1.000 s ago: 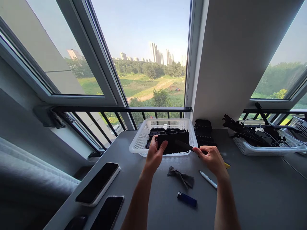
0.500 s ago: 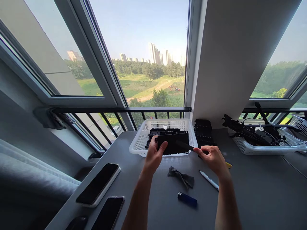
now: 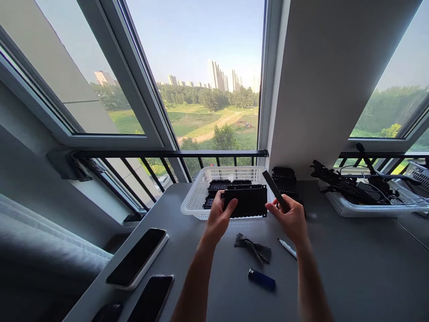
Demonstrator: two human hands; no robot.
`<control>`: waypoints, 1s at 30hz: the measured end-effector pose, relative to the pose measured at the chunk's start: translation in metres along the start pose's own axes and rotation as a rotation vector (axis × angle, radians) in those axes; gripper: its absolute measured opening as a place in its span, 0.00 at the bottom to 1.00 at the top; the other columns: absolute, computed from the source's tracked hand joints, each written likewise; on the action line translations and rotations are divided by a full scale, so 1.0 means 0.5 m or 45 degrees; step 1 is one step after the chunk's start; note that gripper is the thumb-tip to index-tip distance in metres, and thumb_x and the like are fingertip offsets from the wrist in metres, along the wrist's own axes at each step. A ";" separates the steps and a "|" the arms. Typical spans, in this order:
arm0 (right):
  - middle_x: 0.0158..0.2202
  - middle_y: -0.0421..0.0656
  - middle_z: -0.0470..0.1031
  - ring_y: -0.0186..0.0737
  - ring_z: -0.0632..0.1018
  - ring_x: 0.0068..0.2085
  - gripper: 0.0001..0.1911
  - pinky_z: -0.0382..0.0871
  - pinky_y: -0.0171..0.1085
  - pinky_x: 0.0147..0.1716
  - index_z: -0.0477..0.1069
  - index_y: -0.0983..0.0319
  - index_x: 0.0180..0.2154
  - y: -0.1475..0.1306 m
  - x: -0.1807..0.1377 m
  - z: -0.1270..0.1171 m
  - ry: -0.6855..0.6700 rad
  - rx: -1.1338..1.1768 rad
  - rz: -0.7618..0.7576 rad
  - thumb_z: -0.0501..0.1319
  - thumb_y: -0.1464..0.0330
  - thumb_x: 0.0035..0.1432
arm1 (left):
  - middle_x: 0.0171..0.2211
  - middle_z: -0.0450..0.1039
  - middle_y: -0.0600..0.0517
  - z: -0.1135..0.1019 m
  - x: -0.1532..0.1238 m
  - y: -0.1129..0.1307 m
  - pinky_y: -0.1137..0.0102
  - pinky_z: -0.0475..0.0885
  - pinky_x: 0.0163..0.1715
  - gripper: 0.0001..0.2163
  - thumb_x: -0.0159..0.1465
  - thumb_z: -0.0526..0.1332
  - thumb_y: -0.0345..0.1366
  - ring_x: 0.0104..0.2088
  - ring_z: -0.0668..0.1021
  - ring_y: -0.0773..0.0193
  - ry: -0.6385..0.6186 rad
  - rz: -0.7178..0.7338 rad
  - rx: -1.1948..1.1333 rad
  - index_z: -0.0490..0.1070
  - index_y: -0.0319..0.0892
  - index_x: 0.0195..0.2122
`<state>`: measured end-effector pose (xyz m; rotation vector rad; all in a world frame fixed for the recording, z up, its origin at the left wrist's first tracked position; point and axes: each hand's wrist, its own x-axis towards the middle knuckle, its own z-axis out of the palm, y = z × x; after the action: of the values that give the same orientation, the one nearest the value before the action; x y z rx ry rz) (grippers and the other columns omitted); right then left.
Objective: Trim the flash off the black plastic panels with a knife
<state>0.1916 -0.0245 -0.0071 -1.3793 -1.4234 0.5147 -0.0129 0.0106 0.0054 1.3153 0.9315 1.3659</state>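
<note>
My left hand [image 3: 219, 214] grips the left end of a flat black rectangular plastic part [image 3: 248, 202], held up just in front of a white mesh basket [image 3: 197, 197]. My right hand [image 3: 290, 217] holds a slim black tool [image 3: 275, 190] that points up and to the left, its tip above the part's right end. More black parts [image 3: 221, 185] lie inside the basket. A stack of similar black parts [image 3: 284, 179] stands to the right of the basket, against the wall.
On the grey table lie a crumpled dark cloth [image 3: 253, 248], a white marker [image 3: 287, 247], a blue lighter [image 3: 261, 278] and two phones [image 3: 136, 257] at the left edge. A white tray of cables [image 3: 365, 197] sits at the right. Windows and a black railing [image 3: 167, 153] are behind.
My right hand has swung the black tool from lying across the part's face to pointing upward beside its right end. The part has shifted slightly right; the yellow item behind my right hand is now hidden.
</note>
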 end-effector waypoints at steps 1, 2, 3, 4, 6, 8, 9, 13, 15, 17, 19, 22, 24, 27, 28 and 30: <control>0.19 0.33 0.56 0.30 0.58 0.22 0.20 0.54 0.32 0.22 0.67 0.60 0.27 -0.003 0.000 0.010 0.034 0.034 0.023 0.65 0.50 0.50 | 0.38 0.75 0.49 0.004 -0.001 -0.001 0.64 0.71 0.44 0.19 0.57 0.65 0.48 0.42 0.77 0.57 -0.019 -0.005 0.004 0.64 0.41 0.42; 0.19 0.32 0.56 0.30 0.58 0.22 0.21 0.54 0.32 0.22 0.66 0.60 0.27 -0.006 0.000 0.019 0.065 0.064 0.044 0.66 0.50 0.49 | 0.38 0.75 0.49 0.007 -0.003 -0.003 0.64 0.71 0.44 0.18 0.58 0.64 0.47 0.42 0.77 0.57 -0.038 -0.011 0.008 0.64 0.41 0.42; 0.19 0.32 0.56 0.30 0.59 0.22 0.21 0.55 0.32 0.22 0.65 0.60 0.27 -0.008 0.001 0.026 0.090 0.087 0.061 0.67 0.50 0.48 | 0.38 0.75 0.49 0.010 -0.004 -0.003 0.64 0.71 0.43 0.18 0.58 0.64 0.47 0.41 0.77 0.57 -0.055 -0.015 0.010 0.64 0.42 0.42; 0.20 0.32 0.57 0.30 0.59 0.22 0.22 0.56 0.32 0.22 0.64 0.60 0.27 -0.008 0.002 0.031 0.101 0.107 0.075 0.67 0.51 0.47 | 0.38 0.75 0.49 0.013 -0.006 -0.004 0.64 0.71 0.43 0.17 0.59 0.64 0.47 0.41 0.77 0.57 -0.066 -0.014 0.009 0.64 0.42 0.42; 0.20 0.33 0.59 0.31 0.60 0.22 0.22 0.57 0.32 0.23 0.62 0.60 0.26 -0.009 0.004 0.037 0.096 0.131 0.091 0.68 0.51 0.46 | 0.38 0.75 0.49 0.017 -0.007 -0.005 0.64 0.71 0.43 0.17 0.59 0.64 0.46 0.41 0.77 0.57 -0.083 -0.002 0.005 0.64 0.42 0.42; 0.20 0.33 0.59 0.31 0.61 0.22 0.23 0.58 0.32 0.23 0.62 0.59 0.26 -0.007 0.007 0.038 0.077 0.143 0.099 0.68 0.51 0.46 | 0.38 0.75 0.49 0.017 -0.007 -0.007 0.64 0.71 0.44 0.16 0.59 0.64 0.45 0.41 0.77 0.57 -0.092 0.008 -0.002 0.63 0.42 0.41; 0.20 0.33 0.59 0.31 0.61 0.22 0.22 0.58 0.32 0.22 0.62 0.59 0.26 -0.007 0.008 0.037 0.064 0.150 0.100 0.68 0.51 0.46 | 0.37 0.75 0.49 0.017 -0.007 -0.008 0.64 0.71 0.44 0.16 0.59 0.64 0.45 0.41 0.77 0.57 -0.091 0.008 -0.004 0.63 0.42 0.41; 0.21 0.35 0.64 0.33 0.64 0.23 0.21 0.59 0.32 0.22 0.64 0.60 0.29 -0.004 0.010 0.034 0.075 0.172 0.135 0.67 0.51 0.47 | 0.34 0.74 0.51 0.021 -0.006 -0.011 0.66 0.72 0.40 0.17 0.59 0.63 0.46 0.37 0.77 0.59 -0.033 -0.012 0.022 0.61 0.43 0.42; 0.22 0.37 0.66 0.34 0.67 0.24 0.21 0.59 0.32 0.22 0.65 0.60 0.29 -0.004 0.009 0.035 0.104 0.169 0.167 0.66 0.50 0.49 | 0.33 0.74 0.52 0.027 -0.009 -0.011 0.67 0.72 0.38 0.17 0.60 0.63 0.46 0.35 0.77 0.60 0.047 0.013 0.052 0.60 0.43 0.42; 0.24 0.39 0.69 0.35 0.69 0.26 0.21 0.61 0.33 0.23 0.66 0.61 0.29 -0.007 0.008 0.039 0.076 0.206 0.180 0.63 0.50 0.52 | 0.32 0.74 0.53 0.037 -0.013 -0.012 0.68 0.72 0.36 0.16 0.60 0.62 0.46 0.34 0.77 0.61 0.111 0.051 0.092 0.59 0.44 0.42; 0.25 0.41 0.72 0.36 0.71 0.26 0.21 0.62 0.33 0.24 0.68 0.62 0.32 -0.011 0.005 0.048 -0.014 0.303 0.195 0.62 0.49 0.53 | 0.30 0.73 0.54 0.048 -0.019 -0.013 0.70 0.71 0.34 0.14 0.61 0.61 0.44 0.31 0.76 0.63 0.099 0.083 0.146 0.59 0.44 0.40; 0.26 0.41 0.74 0.32 0.68 0.20 0.23 0.59 0.32 0.18 0.68 0.61 0.38 -0.020 0.000 0.064 -0.154 0.476 0.272 0.62 0.49 0.53 | 0.27 0.71 0.55 0.063 -0.027 -0.016 0.72 0.70 0.31 0.10 0.61 0.61 0.41 0.29 0.75 0.65 0.013 0.142 0.263 0.60 0.44 0.37; 0.24 0.38 0.72 0.29 0.64 0.16 0.24 0.56 0.31 0.14 0.67 0.61 0.38 -0.026 -0.002 0.071 -0.193 0.562 0.320 0.62 0.48 0.52 | 0.29 0.72 0.55 0.068 -0.030 -0.017 0.71 0.71 0.34 0.09 0.61 0.61 0.39 0.32 0.76 0.65 -0.048 0.183 0.317 0.60 0.44 0.35; 0.20 0.34 0.67 0.28 0.63 0.15 0.25 0.53 0.29 0.12 0.66 0.60 0.40 -0.035 -0.004 0.071 -0.211 0.663 0.366 0.63 0.47 0.51 | 0.37 0.75 0.51 0.067 -0.032 -0.011 0.64 0.72 0.46 0.07 0.60 0.63 0.36 0.40 0.78 0.61 -0.175 0.241 0.331 0.63 0.44 0.34; 0.19 0.33 0.66 0.28 0.63 0.15 0.25 0.52 0.28 0.12 0.66 0.60 0.41 -0.038 -0.005 0.069 -0.225 0.694 0.380 0.63 0.47 0.51 | 0.40 0.75 0.50 0.064 -0.032 -0.007 0.61 0.71 0.50 0.06 0.60 0.63 0.36 0.43 0.78 0.60 -0.222 0.251 0.327 0.65 0.44 0.34; 0.20 0.33 0.65 0.27 0.63 0.15 0.28 0.51 0.26 0.11 0.66 0.59 0.46 -0.041 -0.006 0.062 -0.268 0.754 0.399 0.63 0.47 0.51 | 0.47 0.74 0.47 0.056 -0.031 0.003 0.57 0.69 0.54 0.05 0.60 0.63 0.36 0.49 0.77 0.55 -0.300 0.254 0.319 0.69 0.43 0.36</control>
<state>0.1549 -0.0215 -0.0022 -1.0795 -1.0852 1.2087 0.0135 -0.0078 0.0064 1.7587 0.8458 1.2358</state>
